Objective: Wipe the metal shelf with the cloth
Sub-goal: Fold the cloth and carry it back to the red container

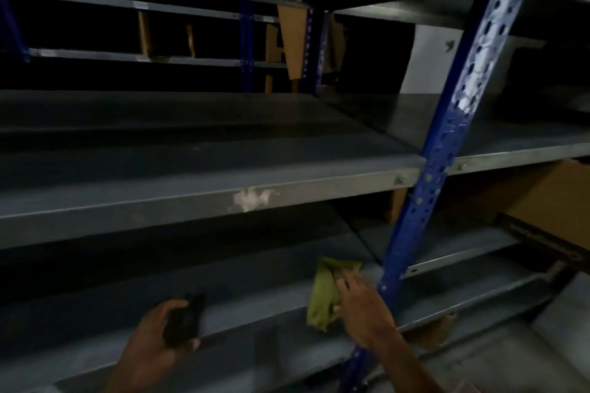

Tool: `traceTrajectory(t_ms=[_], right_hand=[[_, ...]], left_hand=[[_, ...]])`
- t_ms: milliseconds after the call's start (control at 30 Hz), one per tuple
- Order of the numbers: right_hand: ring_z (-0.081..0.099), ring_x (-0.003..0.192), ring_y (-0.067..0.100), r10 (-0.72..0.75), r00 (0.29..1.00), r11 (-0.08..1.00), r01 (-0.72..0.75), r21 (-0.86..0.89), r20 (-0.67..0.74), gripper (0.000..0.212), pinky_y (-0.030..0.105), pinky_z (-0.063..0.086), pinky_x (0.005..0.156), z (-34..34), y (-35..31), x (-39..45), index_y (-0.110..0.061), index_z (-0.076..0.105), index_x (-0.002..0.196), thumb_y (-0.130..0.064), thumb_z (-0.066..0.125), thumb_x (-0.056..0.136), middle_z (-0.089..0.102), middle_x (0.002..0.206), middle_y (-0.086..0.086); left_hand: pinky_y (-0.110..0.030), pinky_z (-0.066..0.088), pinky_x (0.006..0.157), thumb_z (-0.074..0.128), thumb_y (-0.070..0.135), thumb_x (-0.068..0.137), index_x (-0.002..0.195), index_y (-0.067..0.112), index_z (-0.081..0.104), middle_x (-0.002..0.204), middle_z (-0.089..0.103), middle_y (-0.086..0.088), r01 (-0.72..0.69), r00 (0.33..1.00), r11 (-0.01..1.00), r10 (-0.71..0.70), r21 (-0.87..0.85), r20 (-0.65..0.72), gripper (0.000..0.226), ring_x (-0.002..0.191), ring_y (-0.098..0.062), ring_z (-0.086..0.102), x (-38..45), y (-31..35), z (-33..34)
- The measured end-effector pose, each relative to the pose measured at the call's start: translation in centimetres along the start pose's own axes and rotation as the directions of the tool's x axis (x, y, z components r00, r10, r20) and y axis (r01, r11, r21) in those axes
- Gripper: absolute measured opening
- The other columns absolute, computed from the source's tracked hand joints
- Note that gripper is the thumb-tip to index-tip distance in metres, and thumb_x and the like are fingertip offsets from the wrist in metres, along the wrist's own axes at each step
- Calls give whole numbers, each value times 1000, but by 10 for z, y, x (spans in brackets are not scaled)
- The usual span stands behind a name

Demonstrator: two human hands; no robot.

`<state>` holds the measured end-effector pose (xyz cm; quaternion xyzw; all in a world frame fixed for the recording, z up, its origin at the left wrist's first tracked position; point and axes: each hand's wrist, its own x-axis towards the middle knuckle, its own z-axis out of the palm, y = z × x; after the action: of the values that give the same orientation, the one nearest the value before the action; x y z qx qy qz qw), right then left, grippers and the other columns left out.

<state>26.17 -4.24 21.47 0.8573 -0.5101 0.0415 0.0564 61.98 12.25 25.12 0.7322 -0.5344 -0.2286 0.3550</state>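
A grey metal shelf (255, 284) runs across the lower part of the head view, in dim light. An olive-green cloth (324, 293) lies on its right end, close to the blue upright. My right hand (364, 309) rests on the cloth's right side with fingers curled over it, pressing it onto the shelf. My left hand (159, 338) hovers over the shelf's front edge at the lower left, closed around a small dark object (185, 319) that I cannot identify.
A blue perforated upright post (447, 143) slants right of the cloth. Another grey shelf (191, 169) hangs above, with a pale smear (252, 198) on its front lip. Cardboard pieces (292, 41) stand far back, and a cardboard box (542, 198) sits at right.
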Motion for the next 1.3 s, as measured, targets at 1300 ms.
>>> traceTrajectory(t_ms=[1300], right_hand=[[67, 103, 19, 458, 884, -12, -104, 995, 98, 23, 38, 53, 89, -89, -119, -216, -35, 67, 103, -42, 65, 81, 72, 106, 0]], left_hand=[[-41, 59, 70, 88, 4, 64, 91, 10, 71, 83, 74, -10, -69, 926, 775, 284, -628, 249, 33, 77, -26, 70, -146, 142, 88]])
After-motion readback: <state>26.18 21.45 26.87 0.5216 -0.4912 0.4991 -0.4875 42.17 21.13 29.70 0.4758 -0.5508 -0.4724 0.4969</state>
